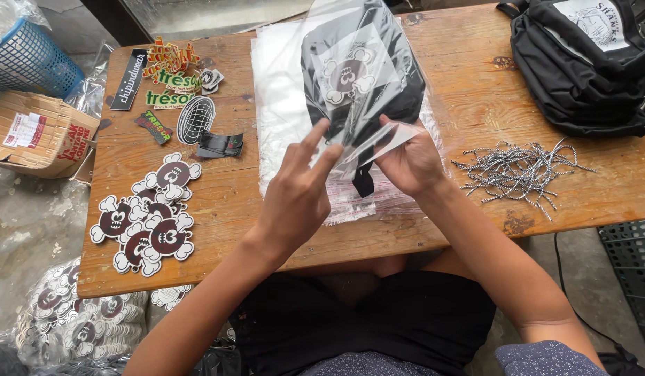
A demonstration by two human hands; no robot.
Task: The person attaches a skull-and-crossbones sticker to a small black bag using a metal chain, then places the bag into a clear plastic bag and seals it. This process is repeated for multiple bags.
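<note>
A clear plastic bag (389, 76) holding a folded black garment (395, 104) with a white skull-and-bones print is held tilted up above the wooden table (469, 104). My left hand (298, 191) pinches the bag's open lower edge with thumb and fingers, two fingers raised. My right hand (409, 163) grips the bag's clear flap on the right side. A short black strap hangs from the bag's mouth between my hands. Under the bag lies a stack of flat clear bags (281, 90).
Skull-shaped stickers (152, 216) and assorted stickers (173, 76) lie at the table's left. A bundle of black-and-white cords (517, 170) lies at the right, black bags (587, 63) behind it. A cardboard box (37, 132), blue basket (30, 59) and more stickers (79, 324) sit on the floor.
</note>
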